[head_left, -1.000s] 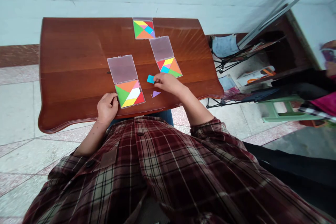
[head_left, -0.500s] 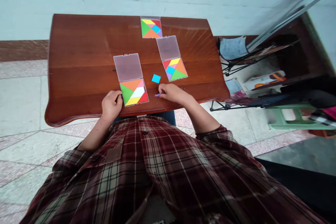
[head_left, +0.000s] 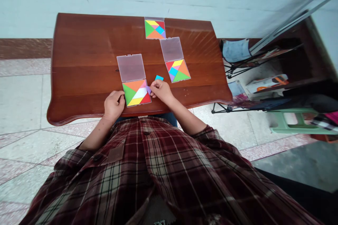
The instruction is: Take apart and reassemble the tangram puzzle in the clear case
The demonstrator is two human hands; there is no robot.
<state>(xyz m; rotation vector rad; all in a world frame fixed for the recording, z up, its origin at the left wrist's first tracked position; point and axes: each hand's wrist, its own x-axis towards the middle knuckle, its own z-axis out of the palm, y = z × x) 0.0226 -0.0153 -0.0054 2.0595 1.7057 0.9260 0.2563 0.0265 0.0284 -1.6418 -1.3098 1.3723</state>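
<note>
My right hand (head_left: 162, 92) pinches a purple triangle tangram piece (head_left: 148, 90) at the right edge of the nearest tangram case. That case lies open, its clear lid (head_left: 131, 68) folded back towards the wall. In its tray sit a green triangle (head_left: 128, 94), an orange triangle (head_left: 135, 86), a pink piece (head_left: 143, 83), a yellow piece (head_left: 135, 102) and a red triangle (head_left: 146, 98), around a bare white gap (head_left: 140, 93). My left hand (head_left: 114, 106), fingers curled, grips the case's left edge. A blue square piece (head_left: 159, 77) lies just beyond my right hand, partly covered by it.
A second open tangram case (head_left: 171, 49) with its pieces filled in lies to the right on the brown wooden table (head_left: 84, 59). Another filled tangram case (head_left: 151, 35) is at the far edge. Right of the table stand a folding chair (head_left: 236, 50) and a green stool (head_left: 280, 121).
My right hand has moved left and slightly away from me, bringing the purple triangle to the near case's right edge. It now covers part of the blue square. My left hand stays put.
</note>
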